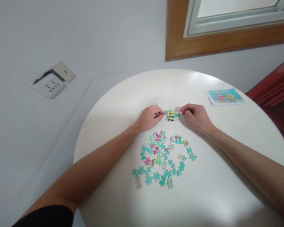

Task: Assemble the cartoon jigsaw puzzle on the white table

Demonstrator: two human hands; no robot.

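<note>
A small block of joined jigsaw puzzle pieces (171, 115), showing a yellow square cartoon figure on teal, lies flat toward the back of the round table. My left hand (151, 117) is closed, its thumb and index fingertip pinching at the left edge of the block. On the opposite side my right hand (196, 116) has its fingers curled and thumb and forefinger pressed together by the block's right edge. Whether a piece sits between those fingertips is too small to tell. Nearer to me, loose puzzle pieces (162, 180) in teal, pink and pale green spread in a rough cluster.
The white round table (109, 126) meets a pale wall along its left and far sides. A picture card (226, 96) with cartoon figures lies at the back right. Wall sockets (52, 85), a wood-framed window (177, 47) and red fabric (273, 83) surround it.
</note>
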